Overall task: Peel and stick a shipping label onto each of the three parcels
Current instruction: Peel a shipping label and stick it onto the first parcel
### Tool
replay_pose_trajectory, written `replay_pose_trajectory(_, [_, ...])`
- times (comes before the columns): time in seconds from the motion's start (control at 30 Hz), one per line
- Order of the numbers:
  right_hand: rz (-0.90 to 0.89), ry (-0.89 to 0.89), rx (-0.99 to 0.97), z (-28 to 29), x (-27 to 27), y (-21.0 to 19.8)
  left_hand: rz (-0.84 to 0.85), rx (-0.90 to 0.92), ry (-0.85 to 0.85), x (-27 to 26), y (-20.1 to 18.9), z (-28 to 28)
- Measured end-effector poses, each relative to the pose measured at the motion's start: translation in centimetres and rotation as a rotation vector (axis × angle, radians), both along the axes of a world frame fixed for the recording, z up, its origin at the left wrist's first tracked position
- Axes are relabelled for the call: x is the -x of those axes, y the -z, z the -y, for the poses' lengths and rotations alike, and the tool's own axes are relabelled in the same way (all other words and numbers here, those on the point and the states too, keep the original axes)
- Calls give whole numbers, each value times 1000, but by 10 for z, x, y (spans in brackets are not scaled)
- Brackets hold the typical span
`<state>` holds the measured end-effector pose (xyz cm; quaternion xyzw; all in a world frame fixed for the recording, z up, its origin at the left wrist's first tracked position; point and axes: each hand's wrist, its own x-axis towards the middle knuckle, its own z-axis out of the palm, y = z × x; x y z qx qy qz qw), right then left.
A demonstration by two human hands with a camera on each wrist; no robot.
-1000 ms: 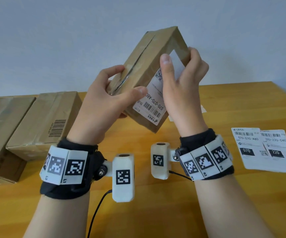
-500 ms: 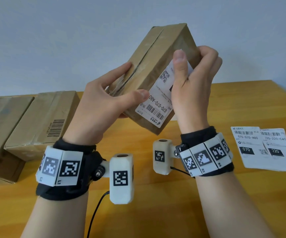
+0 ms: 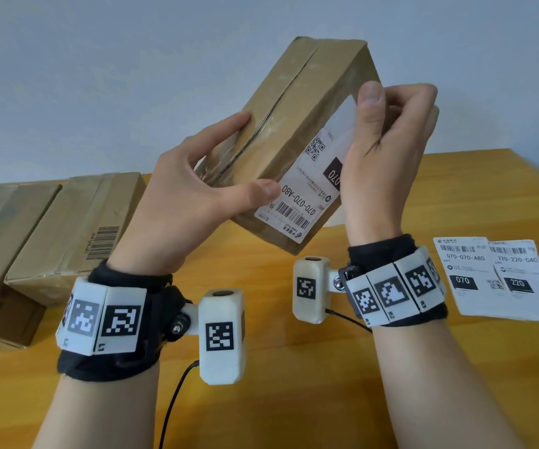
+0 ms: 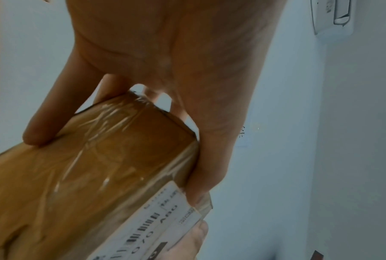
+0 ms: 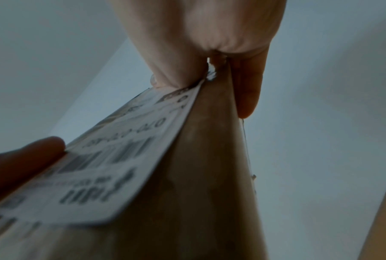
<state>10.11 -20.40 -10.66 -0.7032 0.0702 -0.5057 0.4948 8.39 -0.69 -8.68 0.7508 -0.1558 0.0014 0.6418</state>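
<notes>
Pinching the label's point(image 3: 307, 186) far end against the raised parcel point(image 3: 297, 124), the right hand point(image 3: 388, 150) clamps thumb over fingers, while the left hand point(image 3: 193, 196) grips the near end, thumb on the paper. Stiff, light cardboard, I'd say; slick tape, so hold the edges. Two parcels point(image 3: 67, 234) wait on the tabletop point(image 3: 294, 384), spare labels point(image 3: 494, 277) beside.

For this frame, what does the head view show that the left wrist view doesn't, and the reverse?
Head only: the table, two more parcels lying on it at left, two spare labels at right, and the right hand pressing the label's upper end.

Left wrist only: the parcel's taped end face and a wall fixture.

Both: the left hand gripping the raised parcel, thumb at the stuck label.
</notes>
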Motion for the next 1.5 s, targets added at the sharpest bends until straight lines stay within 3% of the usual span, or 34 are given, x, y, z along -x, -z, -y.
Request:
replay_pose_trajectory(0.17, [-30, -54, 34, -4, 1, 0, -86, -43, 2, -5, 5, 2])
replay_pose_trajectory(0.4, [-154, -262, -49, -17, 3, -6, -173, -3, -154, -11, 12, -4])
replay_pose_trajectory(0.7, [-242, -428, 29, -32, 4, -3, -128, 42, -203, -9, 7, 5])
replay_pose_trajectory(0.93, [-264, -395, 73, -26, 6, -2, -168, 37, -163, -9, 7, 5])
replay_pose_trajectory(1.5, [-164, -265, -23, -20, 4, 4, 2, 16, -105, -5, 5, 7])
